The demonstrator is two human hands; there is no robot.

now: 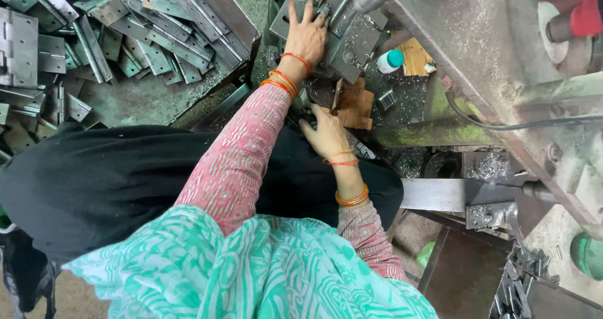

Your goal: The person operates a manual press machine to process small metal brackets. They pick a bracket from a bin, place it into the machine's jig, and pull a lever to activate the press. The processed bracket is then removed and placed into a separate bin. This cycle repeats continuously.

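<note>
The left hand (306, 35) lies flat, fingers spread wide, on a grey metal plate (295, 8) that sits on the machine bed; it presses the plate and does not close around it. A second, similar slotted plate (352, 42) lies just beside this hand, on its right, touching the first plate's edge. The left wrist carries three orange-red bangles.

The right hand (325, 135) is nearer the body, below the left hand. Its fingers curl down and to the left into a dark gap under the left forearm; what they grip, if anything, cannot be told. This wrist carries two thin bangles, and one thicker orange bangle farther up the forearm.

One brown wooden block (355, 102) stands just beyond the right hand, between the two hands, and partly blocks the path from one to the other. One small white bottle with a teal cap (391, 60) lies on its side to the right of the left hand, near the second plate. Metal shavings (408, 96) cover the surface beyond the block.

To the left of both hands, well apart, one open metal bin (233, 27) holds a heap of grey hinge plates (157, 23), too many and too overlapped to count. A grey machine frame (465, 49) rises to the right of both hands, with one black cable (502, 127) running along it.
</note>
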